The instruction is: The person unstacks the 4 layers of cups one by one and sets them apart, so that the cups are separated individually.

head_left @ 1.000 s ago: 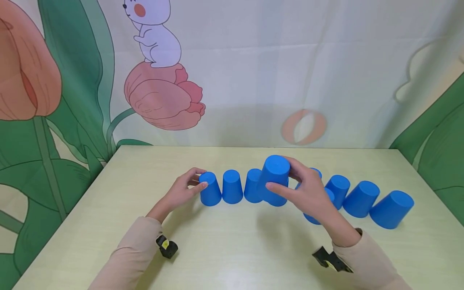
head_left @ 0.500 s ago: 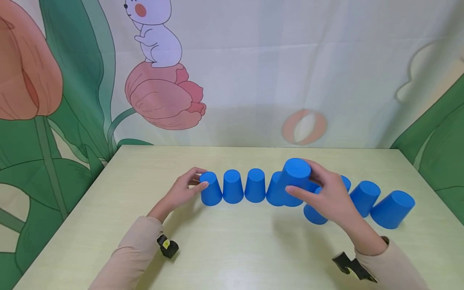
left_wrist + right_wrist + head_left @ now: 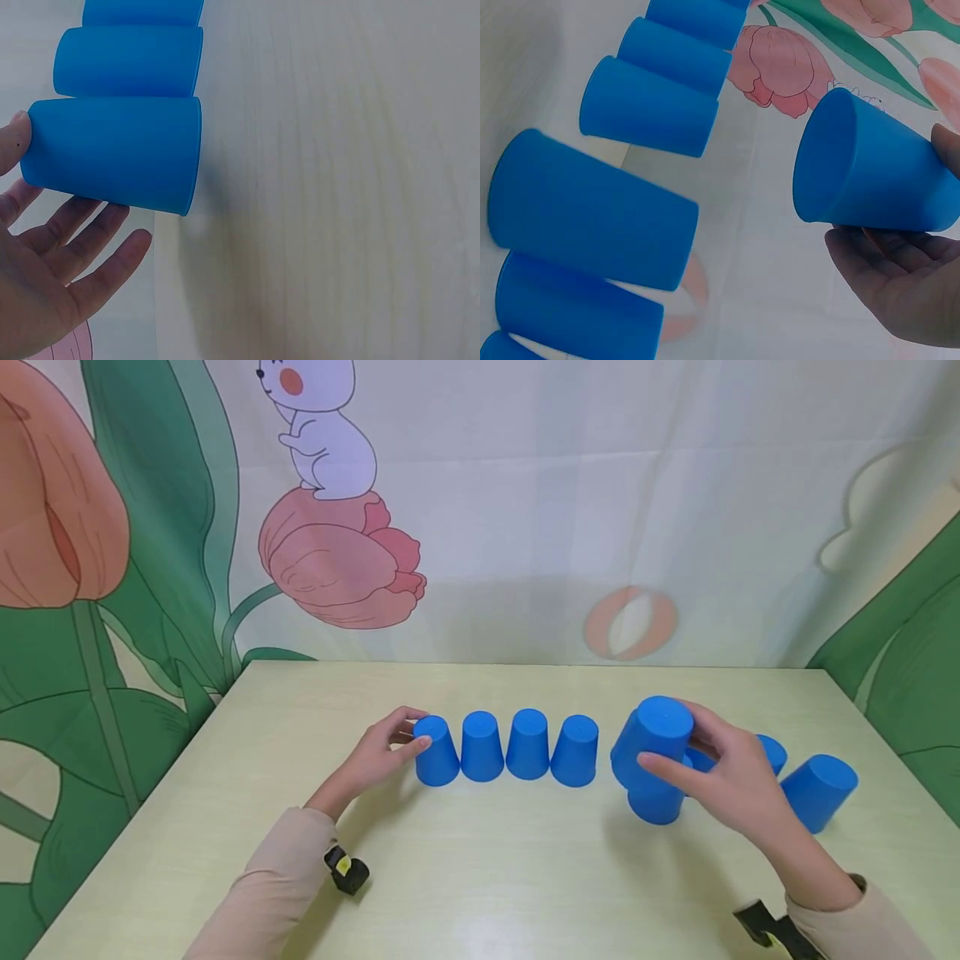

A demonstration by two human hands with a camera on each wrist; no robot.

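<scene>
Leftmost in a row of upside-down blue cups stands one blue cup (image 3: 437, 756), its upper part pinched between the thumb and fingers of my left hand (image 3: 378, 750). The left wrist view shows the thumb on one side of this cup (image 3: 112, 154) and fingertips on the other. My right hand (image 3: 738, 777) grips another blue cup (image 3: 666, 727) in the air, upside down, above the cups on the right. From the right wrist view, the open mouth of this held cup (image 3: 885, 169) is visible, apart from the cups below. It hides parts of those cups.
Beside the left-hand cup stand a second cup (image 3: 482, 747), a third cup (image 3: 528, 745) and another cup (image 3: 576, 753). Below the raised cup is a nearer cup (image 3: 654, 807); a rightmost cup (image 3: 821, 789) stands beyond my right hand. A printed curtain (image 3: 480, 527) hangs behind the table (image 3: 465, 868).
My right hand has carried its cup to the right, from over the row's right end to over the right-hand cups. My left hand has stayed at the leftmost cup.
</scene>
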